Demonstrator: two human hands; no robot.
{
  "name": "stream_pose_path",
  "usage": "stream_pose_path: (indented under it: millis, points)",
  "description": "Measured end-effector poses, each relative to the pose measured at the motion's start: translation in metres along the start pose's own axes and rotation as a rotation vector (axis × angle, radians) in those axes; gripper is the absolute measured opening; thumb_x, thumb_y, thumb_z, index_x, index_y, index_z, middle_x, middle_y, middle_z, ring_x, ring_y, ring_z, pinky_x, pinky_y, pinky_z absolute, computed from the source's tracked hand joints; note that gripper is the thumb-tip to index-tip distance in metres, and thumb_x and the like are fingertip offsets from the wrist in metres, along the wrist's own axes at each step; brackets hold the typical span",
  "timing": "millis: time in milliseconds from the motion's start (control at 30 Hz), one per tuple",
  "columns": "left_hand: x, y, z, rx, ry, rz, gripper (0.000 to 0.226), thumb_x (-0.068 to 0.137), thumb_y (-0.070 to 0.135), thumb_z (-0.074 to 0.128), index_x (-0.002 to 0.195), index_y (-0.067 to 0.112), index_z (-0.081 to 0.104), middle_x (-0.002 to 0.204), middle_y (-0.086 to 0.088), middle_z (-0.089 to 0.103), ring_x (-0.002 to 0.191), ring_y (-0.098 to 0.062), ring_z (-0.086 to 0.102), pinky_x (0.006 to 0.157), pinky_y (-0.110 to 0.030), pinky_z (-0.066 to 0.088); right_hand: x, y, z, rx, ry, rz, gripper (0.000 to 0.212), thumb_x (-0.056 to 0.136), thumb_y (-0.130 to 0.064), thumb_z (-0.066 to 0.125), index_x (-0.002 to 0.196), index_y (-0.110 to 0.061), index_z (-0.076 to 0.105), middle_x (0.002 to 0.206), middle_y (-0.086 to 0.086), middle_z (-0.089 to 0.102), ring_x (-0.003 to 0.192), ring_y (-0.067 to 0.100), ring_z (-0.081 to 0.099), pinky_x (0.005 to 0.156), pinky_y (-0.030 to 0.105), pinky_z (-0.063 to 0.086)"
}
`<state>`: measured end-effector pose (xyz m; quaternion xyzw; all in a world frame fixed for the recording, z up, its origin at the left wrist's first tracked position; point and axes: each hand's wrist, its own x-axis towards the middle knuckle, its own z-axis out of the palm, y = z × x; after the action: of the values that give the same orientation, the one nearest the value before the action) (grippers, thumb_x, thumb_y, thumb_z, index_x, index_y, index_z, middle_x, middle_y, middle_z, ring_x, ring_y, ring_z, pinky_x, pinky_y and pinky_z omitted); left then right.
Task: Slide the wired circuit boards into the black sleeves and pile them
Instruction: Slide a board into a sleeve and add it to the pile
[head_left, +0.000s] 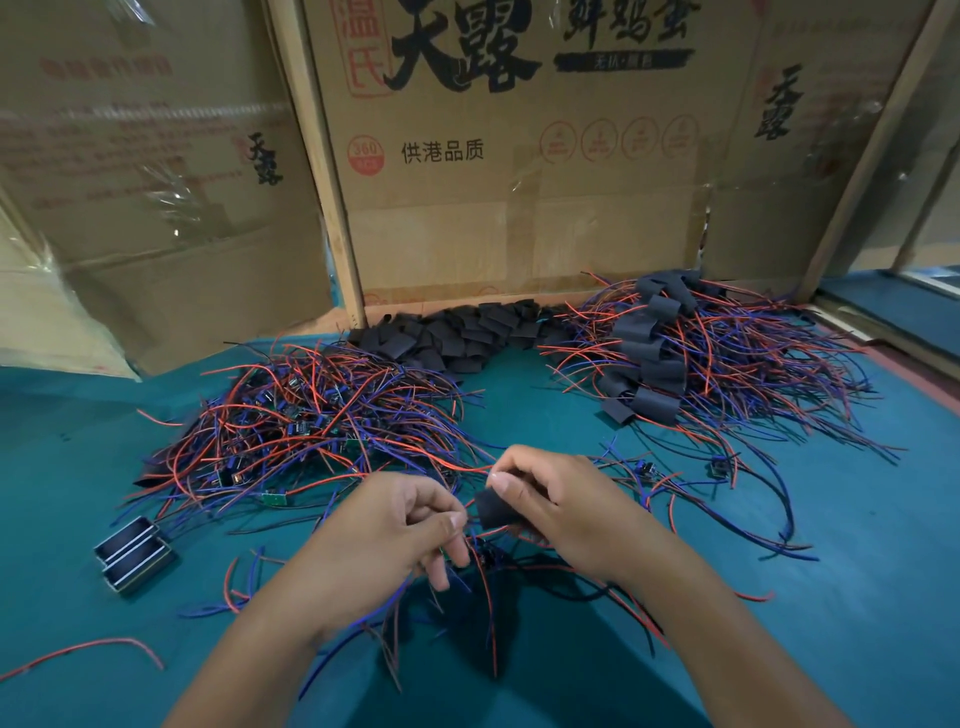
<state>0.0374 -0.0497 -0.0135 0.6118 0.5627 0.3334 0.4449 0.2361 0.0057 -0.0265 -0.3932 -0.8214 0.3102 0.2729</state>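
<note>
My right hand pinches a flat black sleeve between thumb and fingers, low in the middle of the view. My left hand is closed on red and blue wires that hang down under both hands; a small dark circuit board shows just below the sleeve. A tangled heap of bare wired boards lies to the left. Empty black sleeves are heaped at the back middle. Sleeved boards with wires are piled at the back right.
The work surface is a teal mat. Cardboard boxes and wooden posts wall off the back. Two small metal-framed blocks lie at the left. A few loose wired boards and a stray red wire lie about.
</note>
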Motion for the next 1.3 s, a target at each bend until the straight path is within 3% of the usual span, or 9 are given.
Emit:
stream_pose_path:
  millis: [133, 300, 433, 567, 633, 733, 900, 1100, 1300]
  points:
    - [0.002, -0.005, 0.001, 0.057, 0.039, -0.055, 0.019, 0.099, 0.004, 0.053, 0.083, 0.005, 0.063, 0.06, -0.001, 0.064, 0.045, -0.012, 0.053, 0.049, -0.021, 0.04, 0.0, -0.002, 0.0, -0.108, -0.009, -0.069, 0.005, 0.098, -0.031, 0.054, 0.093, -0.029, 0.055, 0.064, -0.006, 0.053, 0.06, 0.007, 0.045, 0.057, 0.018, 0.035]
    - [0.005, -0.01, -0.001, 0.083, 0.07, -0.099, 0.023, 0.097, 0.002, 0.052, 0.076, 0.006, 0.061, 0.056, 0.0, 0.06, 0.042, -0.012, 0.049, 0.048, -0.02, 0.039, 0.0, -0.007, -0.001, -0.118, -0.063, -0.177, 0.012, 0.096, -0.014, 0.059, 0.104, -0.018, 0.067, 0.085, -0.009, 0.065, 0.066, 0.0, 0.058, 0.068, 0.009, 0.041]
    - [0.008, -0.009, -0.004, 0.055, 0.101, -0.123, 0.023, 0.097, 0.002, 0.052, 0.076, 0.004, 0.062, 0.053, 0.001, 0.058, 0.039, -0.011, 0.047, 0.045, -0.018, 0.037, 0.001, -0.006, -0.003, -0.224, -0.057, -0.273, 0.026, 0.093, -0.022, 0.065, 0.117, -0.012, 0.069, 0.108, 0.003, 0.071, 0.094, 0.006, 0.054, 0.081, -0.004, 0.028]
    - [0.007, -0.007, -0.004, 0.021, 0.13, -0.146, 0.024, 0.096, -0.001, 0.052, 0.075, 0.004, 0.062, 0.053, -0.001, 0.057, 0.039, -0.011, 0.046, 0.044, -0.019, 0.035, 0.003, -0.004, -0.002, -0.268, -0.132, -0.284, 0.043, 0.086, -0.032, 0.073, 0.126, -0.018, 0.064, 0.114, -0.001, 0.067, 0.101, 0.007, 0.054, 0.089, 0.012, 0.039]
    - [0.006, -0.007, -0.004, 0.02, 0.13, -0.156, 0.025, 0.096, 0.0, 0.052, 0.073, 0.005, 0.061, 0.053, -0.001, 0.057, 0.039, -0.011, 0.046, 0.045, -0.02, 0.035, 0.0, -0.004, -0.003, -0.375, -0.169, -0.246, 0.048, 0.089, -0.04, 0.067, 0.134, -0.029, 0.055, 0.127, -0.009, 0.061, 0.116, 0.009, 0.051, 0.099, 0.025, 0.04]
    - [0.006, -0.008, -0.003, 0.02, 0.125, -0.162, 0.024, 0.096, 0.001, 0.052, 0.074, 0.003, 0.061, 0.053, -0.001, 0.057, 0.039, -0.011, 0.045, 0.046, -0.022, 0.034, -0.005, -0.004, -0.006, -0.527, -0.215, -0.174, 0.059, 0.093, -0.052, 0.056, 0.146, -0.037, 0.037, 0.143, -0.017, 0.048, 0.131, 0.007, 0.04, 0.108, 0.029, 0.035]
    - [0.008, -0.012, -0.004, 0.015, 0.122, -0.179, 0.025, 0.095, 0.008, 0.054, 0.078, -0.008, 0.063, 0.061, -0.013, 0.057, 0.05, -0.021, 0.044, 0.051, -0.028, 0.032, -0.001, -0.024, 0.013, -0.842, -0.185, -0.178, 0.045, 0.095, -0.051, 0.048, 0.132, -0.026, 0.046, 0.128, -0.003, 0.054, 0.123, 0.021, 0.047, 0.096, 0.036, 0.035]
    - [0.01, -0.009, -0.005, -0.2, 0.142, -0.219, 0.021, 0.096, 0.008, 0.054, 0.081, -0.001, 0.066, 0.052, -0.005, 0.052, 0.038, -0.014, 0.039, 0.041, -0.021, 0.034, 0.001, -0.03, 0.015, -0.766, -0.13, -0.107, 0.029, 0.103, -0.038, 0.031, 0.12, -0.025, 0.05, 0.117, -0.003, 0.056, 0.11, 0.024, 0.056, 0.082, 0.037, 0.043]
    - [0.017, -0.009, -0.008, -0.564, 0.445, -0.234, 0.03, 0.102, 0.027, 0.051, 0.093, 0.003, 0.067, 0.051, -0.002, 0.049, 0.039, -0.015, 0.037, 0.042, -0.02, 0.031, 0.011, -0.024, -0.015, -0.792, 0.009, -0.024, 0.031, 0.101, -0.045, 0.031, 0.121, -0.032, 0.052, 0.114, -0.009, 0.058, 0.104, 0.015, 0.059, 0.079, 0.032, 0.046]
